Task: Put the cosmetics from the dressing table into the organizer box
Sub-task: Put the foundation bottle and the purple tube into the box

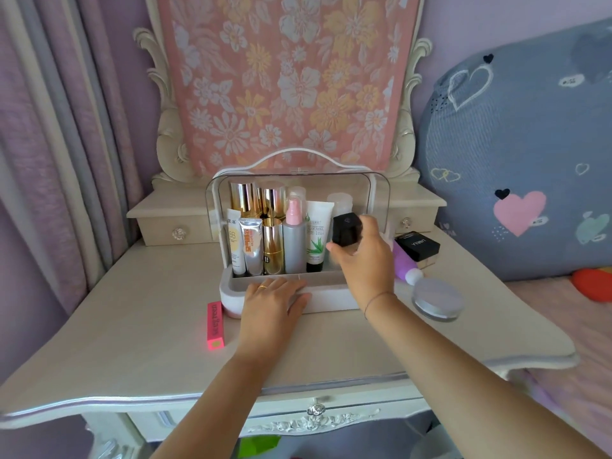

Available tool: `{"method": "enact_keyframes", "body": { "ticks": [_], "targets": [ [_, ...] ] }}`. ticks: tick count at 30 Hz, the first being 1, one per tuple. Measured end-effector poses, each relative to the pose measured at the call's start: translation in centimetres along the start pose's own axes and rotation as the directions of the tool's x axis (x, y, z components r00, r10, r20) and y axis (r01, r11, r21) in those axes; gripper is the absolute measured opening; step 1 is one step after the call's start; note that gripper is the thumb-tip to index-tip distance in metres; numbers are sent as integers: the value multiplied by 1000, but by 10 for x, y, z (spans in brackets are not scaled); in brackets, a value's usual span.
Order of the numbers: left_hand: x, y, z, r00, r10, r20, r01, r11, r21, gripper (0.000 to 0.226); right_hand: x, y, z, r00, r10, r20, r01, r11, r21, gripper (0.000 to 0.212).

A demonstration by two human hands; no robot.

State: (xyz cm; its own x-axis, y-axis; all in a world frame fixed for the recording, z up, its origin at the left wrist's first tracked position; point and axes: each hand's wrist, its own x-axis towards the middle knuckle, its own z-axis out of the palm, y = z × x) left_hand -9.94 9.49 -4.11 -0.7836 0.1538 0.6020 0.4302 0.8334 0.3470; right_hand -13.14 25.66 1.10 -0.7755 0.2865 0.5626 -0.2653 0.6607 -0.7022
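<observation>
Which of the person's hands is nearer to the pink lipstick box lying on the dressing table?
Left. The left hand rests flat on the organizer box front, just right of the pink lipstick box. The right hand holds a black-capped bottle farther right.

- pretty clearly a bedroom at home
- cream carved dressing table with crystal drawer knobs, centre frame
- heart-print bedding piled at the right
- lilac curtains down the left

soft even daylight, wide-angle edge distortion
</observation>
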Motion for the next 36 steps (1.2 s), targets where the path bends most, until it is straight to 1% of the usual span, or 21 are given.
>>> {"method": "enact_keyframes", "body": {
  "ticks": [4, 6, 8, 10, 14, 22, 25, 29, 33, 36],
  "targets": [
    [2, 0, 0, 1000, 12, -7, -12, 1000, -11, 19, 11, 2, 13, 999, 48, -9, -49, 989, -136, 52],
    [2, -1, 0, 1000, 18, -10, -18, 1000, -8, 18, 13, 5, 15, 998, 63, 5, -61, 977, -202, 58],
    [3, -1, 0, 1000, 19, -13, -19, 1000, -10, 17, 11, 7, 16, 999, 42, 30, -32, 960, -280, 70],
    [3, -2, 1, 1000, 22, -19, -22, 1000, -9, 17, 8, 9, 17, 997, 9, 76, 17, 942, -335, 74],
    [4, -2, 1, 999, 29, -31, -29, 999, -13, 17, 9, 10, 18, 992, 8, 129, 46, 910, -411, 65],
    [3, -2, 0, 999, 27, -31, -28, 1000, -14, 18, 13, 6, 19, 990, -36, 139, 106, 835, -540, 60],
    [2, -2, 0, 999, 27, -28, -27, 1000, -6, 17, 13, 5, 17, 991, -50, 127, 118, 779, -615, 60],
    [3, -1, 0, 999, 21, -25, -21, 1000, -7, 17, 11, 4, 15, 991, -63, 120, 126, 748, -652, 56],
    [3, -1, -1, 1000, 17, -18, -17, 1000, -2, 16, 7, 7, 13, 990, -91, 103, 137, 745, -653, 55],
    [3, 0, -1, 1000, 11, -15, -11, 1000, 6, 16, 6, 10, 14, 992, -79, 97, 124, 753, -647, 56]
  ]
}}
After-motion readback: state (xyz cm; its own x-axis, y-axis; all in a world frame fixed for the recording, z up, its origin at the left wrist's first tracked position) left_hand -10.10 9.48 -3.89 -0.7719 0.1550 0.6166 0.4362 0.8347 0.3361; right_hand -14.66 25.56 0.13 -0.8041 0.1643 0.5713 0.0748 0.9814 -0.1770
